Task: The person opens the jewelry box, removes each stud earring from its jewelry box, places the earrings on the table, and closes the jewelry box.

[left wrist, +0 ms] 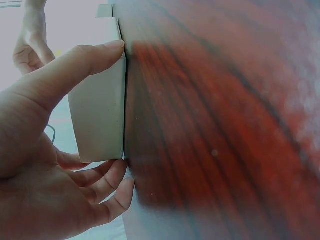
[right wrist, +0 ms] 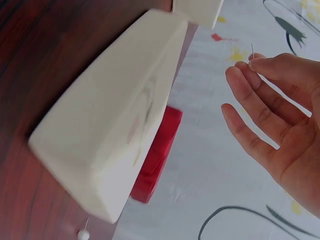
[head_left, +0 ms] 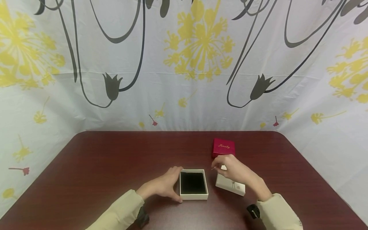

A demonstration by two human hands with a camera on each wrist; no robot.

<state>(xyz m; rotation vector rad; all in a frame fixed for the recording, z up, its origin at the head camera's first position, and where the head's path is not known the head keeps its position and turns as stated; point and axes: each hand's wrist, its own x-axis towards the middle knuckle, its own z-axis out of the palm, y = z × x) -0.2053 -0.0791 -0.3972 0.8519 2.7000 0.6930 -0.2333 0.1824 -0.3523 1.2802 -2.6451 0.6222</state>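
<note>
Left hand [head_left: 164,186]: fingers spread wide, gripping black-lined box [head_left: 193,197]. Right hand [head_left: 235,169]: fingertips pinching thin pin [right wrist: 252,50]; beyond them, red box [head_left: 223,147] lettered "Jewelry".

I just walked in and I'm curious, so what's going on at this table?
A person's left hand grips the side of an open white box with a black insert. Their right hand pinches a thin piece, too small to identify, between thumb and fingers. Nothing shows on the insert. A printed white box sits to the right, and a red "Jewelry" box stands farther back.
</note>
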